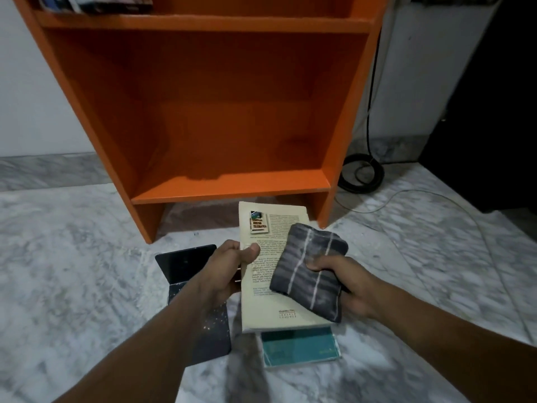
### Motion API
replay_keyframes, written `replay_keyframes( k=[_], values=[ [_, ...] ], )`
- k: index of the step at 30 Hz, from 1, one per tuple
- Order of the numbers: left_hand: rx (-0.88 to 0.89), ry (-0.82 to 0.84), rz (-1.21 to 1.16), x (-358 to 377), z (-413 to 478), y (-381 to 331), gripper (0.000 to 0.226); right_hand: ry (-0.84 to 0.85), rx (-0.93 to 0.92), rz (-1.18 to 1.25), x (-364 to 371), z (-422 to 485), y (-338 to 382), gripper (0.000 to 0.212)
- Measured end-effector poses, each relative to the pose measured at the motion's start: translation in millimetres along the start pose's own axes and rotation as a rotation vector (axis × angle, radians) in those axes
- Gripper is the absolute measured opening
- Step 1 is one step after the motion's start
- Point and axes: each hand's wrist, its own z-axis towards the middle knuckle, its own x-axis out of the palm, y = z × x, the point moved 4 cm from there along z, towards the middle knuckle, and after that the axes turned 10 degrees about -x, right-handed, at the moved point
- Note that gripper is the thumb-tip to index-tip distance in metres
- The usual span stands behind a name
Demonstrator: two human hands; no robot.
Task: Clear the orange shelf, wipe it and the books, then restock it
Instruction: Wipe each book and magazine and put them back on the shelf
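Observation:
The orange shelf (203,112) stands in front of me; its lower compartment holds nothing. My left hand (229,263) grips the left edge of a cream-covered book (261,306), thumb on its back cover, holding it above the floor. My right hand (340,283) grips a folded grey cloth with pale stripes (308,271) and presses it on the book's cover. A teal book (299,347) lies on the floor under the held book. A dark starry book (189,271) lies on the floor, partly hidden by my left arm.
Several books (96,2) stand on the upper shelf at top left. A coiled black cable (361,173) lies on the marble floor right of the shelf, and a thin wire (436,196) trails across the floor. A dark object (494,112) stands at far right.

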Motion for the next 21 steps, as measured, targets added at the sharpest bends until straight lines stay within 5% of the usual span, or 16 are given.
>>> replay_keyframes(
  k=[5, 13, 21],
  values=[
    [0.050, 0.096, -0.099, 16.1, -25.4, -45.4, 0.035, 0.073, -0.076, 0.002, -1.3, -29.0, 23.7, 0.046],
    [0.276, -0.205, -0.080, 31.7, -50.4, -87.6, 0.040, 0.125, -0.205, -0.141, -1.7, -77.0, 67.2, 0.041],
    [0.353, -0.147, -0.121, 42.5, -76.2, -116.0, 0.039, -0.377, -1.025, -0.695, 4.7, -118.9, 224.9, 0.006]
  ],
)
